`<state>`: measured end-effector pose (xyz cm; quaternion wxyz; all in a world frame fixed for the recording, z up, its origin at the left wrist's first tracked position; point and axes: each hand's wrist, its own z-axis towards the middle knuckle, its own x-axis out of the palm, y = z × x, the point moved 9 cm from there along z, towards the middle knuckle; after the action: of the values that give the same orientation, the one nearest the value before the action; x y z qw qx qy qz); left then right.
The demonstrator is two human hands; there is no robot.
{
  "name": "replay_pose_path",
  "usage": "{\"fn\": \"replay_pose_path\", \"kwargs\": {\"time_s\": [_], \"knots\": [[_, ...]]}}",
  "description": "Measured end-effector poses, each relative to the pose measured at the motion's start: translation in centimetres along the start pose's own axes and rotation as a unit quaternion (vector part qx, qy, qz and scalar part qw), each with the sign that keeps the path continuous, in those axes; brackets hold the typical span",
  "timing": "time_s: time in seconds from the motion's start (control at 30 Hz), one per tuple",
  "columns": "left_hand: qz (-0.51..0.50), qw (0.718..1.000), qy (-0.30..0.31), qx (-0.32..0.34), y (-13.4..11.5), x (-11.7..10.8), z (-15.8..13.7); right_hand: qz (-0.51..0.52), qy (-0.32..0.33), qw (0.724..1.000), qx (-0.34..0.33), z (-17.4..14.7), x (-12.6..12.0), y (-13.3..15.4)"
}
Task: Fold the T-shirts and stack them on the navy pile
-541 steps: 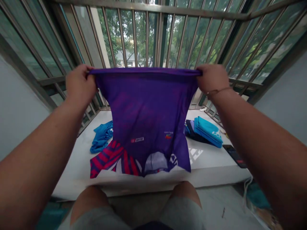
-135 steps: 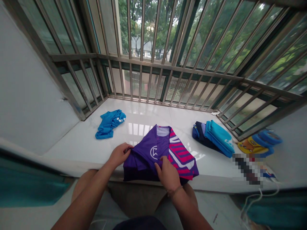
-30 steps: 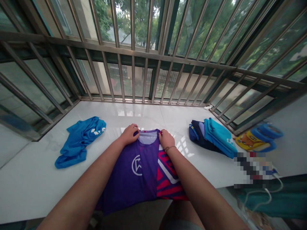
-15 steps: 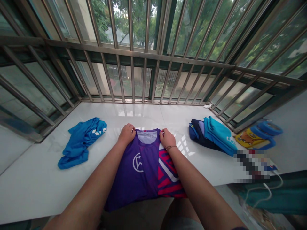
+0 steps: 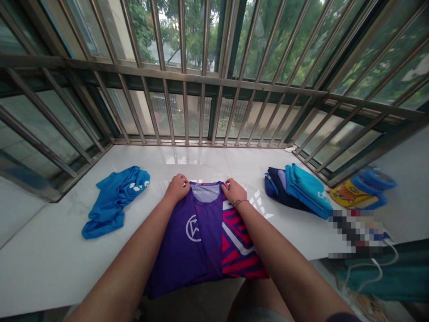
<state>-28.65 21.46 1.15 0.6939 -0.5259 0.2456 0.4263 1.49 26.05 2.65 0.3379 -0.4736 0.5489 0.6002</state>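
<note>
A purple shirt (image 5: 181,255) with a white round logo and a red-and-white patterned right side lies in front of me, its collar at the far end and its lower edge at the sill's front. My left hand (image 5: 178,187) pinches it at the left of the neckline. At the right of the neckline, my right hand (image 5: 235,191), with a thin band on the wrist, grips the other shoulder. Both hands have their fingers closed on the cloth. My forearms cover parts of the shirt's sides.
On the left of the white sill (image 5: 53,264) lies a crumpled blue shirt (image 5: 112,201). Folded clothes (image 5: 306,190) in dark and bright blue are stacked at right, beside a yellow-and-blue container (image 5: 355,192). A white cable (image 5: 378,268) hangs at the right edge. Metal bars (image 5: 201,78) line the window behind.
Both hands keep hold of the neckline and barely move. The shirt's lower right corner has spread slightly to the right. The view has shifted a little.
</note>
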Motion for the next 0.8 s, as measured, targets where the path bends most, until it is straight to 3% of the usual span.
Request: {"fn": "replay_pose_path", "kwargs": {"time_s": [0.27, 0.5, 0.67, 0.8], "knots": [[0.011, 0.997, 0.073, -0.024, 1.0, -0.8, 1.5, -0.048, 0.050, 0.995, -0.066, 2.8, -0.7, 2.7], [-0.006, 0.992, 0.112, -0.060, 0.4, -0.8, 2.5, -0.037, 0.038, 0.992, -0.111, 2.1, -2.3, 4.9], [-0.042, 0.995, 0.083, -0.044, -1.3, -5.5, 0.1, 0.007, -0.011, 0.988, -0.155, -2.1, -6.8, 4.5], [-0.098, 0.993, 0.049, 0.045, -5.4, -10.2, -7.3, 0.082, -0.045, 0.961, -0.262, -10.4, -9.5, 3.4]]}}
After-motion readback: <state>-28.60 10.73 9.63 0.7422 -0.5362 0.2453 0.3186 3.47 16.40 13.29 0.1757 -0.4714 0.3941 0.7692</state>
